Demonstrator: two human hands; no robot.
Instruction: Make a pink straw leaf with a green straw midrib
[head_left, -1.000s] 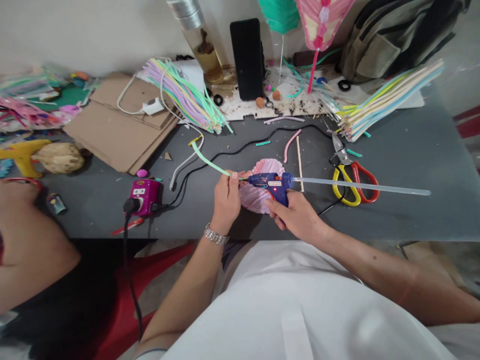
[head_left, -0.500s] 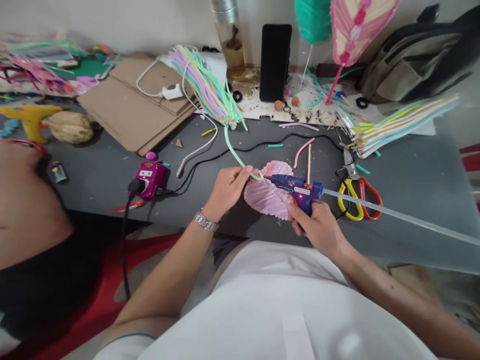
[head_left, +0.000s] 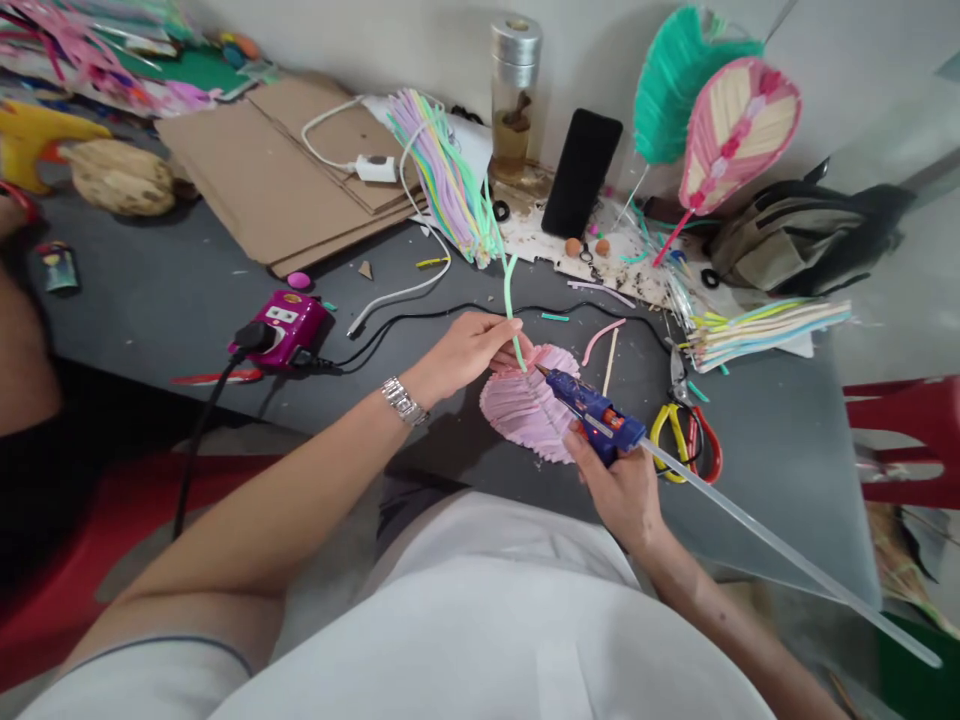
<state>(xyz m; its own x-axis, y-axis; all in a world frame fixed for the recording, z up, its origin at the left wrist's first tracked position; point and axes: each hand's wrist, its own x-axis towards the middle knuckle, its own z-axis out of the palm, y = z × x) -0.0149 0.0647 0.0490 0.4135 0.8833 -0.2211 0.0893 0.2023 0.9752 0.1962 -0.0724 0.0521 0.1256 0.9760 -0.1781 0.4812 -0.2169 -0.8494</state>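
My left hand (head_left: 480,347) pinches a light green pipe cleaner (head_left: 509,300) near its lower end, over the top of a pink and lilac pleated leaf shape (head_left: 525,408). The strip stands nearly upright from the fingers. In my right hand (head_left: 611,485) is a blue glue gun (head_left: 592,408) with a long clear glue stick (head_left: 780,550) out of its back. Its nozzle tip points at the leaf shape's upper part, just right of the green strip's lower end. The fingertips of my left hand partly cover the leaf's top edge.
Yellow and red-handled pliers (head_left: 688,430) lie right of the glue gun. A magenta power adapter (head_left: 285,328) with black cords sits left. Behind are cardboard (head_left: 277,180), pipe cleaner bundles (head_left: 450,185), a phone (head_left: 581,172) and a bottle (head_left: 514,100). A person's arm (head_left: 22,340) is at far left.
The camera view has shifted and tilted. The green pipe cleaner, earlier bent over at the nozzle, now stands upright with its lower end at the leaf shape. Both hands keep their holds.
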